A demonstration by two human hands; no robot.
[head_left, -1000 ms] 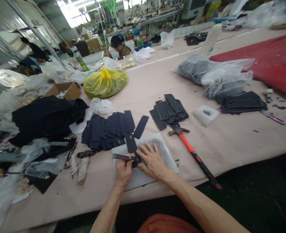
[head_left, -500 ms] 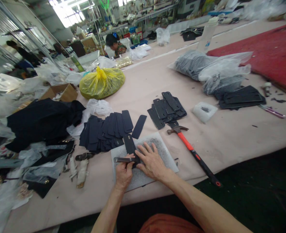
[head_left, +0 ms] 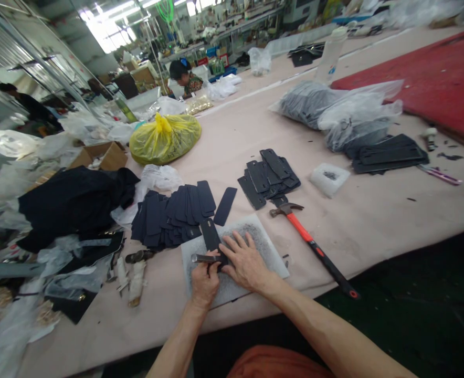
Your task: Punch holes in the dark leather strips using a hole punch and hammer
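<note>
My left hand [head_left: 205,283] is closed around a metal punch [head_left: 205,258], whose blunt end points left and up; its working tip is hidden near the dark strip. That strip [head_left: 210,235], a dark piece with a small slot near its far end, lies on a white pad [head_left: 269,247] speckled with dark marks. Flat on the pad, fingers spread, my right hand [head_left: 248,262] rests its thumb and fingertips against the strip's right side. Right of the pad lies a claw hammer [head_left: 308,241] with an orange and black handle.
Dark strips [head_left: 172,212] lie heaped behind the pad on the left, and slotted ones [head_left: 269,176] are piled further right. A yellow bag [head_left: 165,139], bagged dark pieces [head_left: 310,102] and wrapped tools [head_left: 136,283] are on the table [head_left: 232,142]. Another person [head_left: 185,79] sits beyond.
My left hand has tilted the punch slightly, its blunt end shifting a little to the right. My right hand stays on the strip and pad. The whole view has shifted slightly.
</note>
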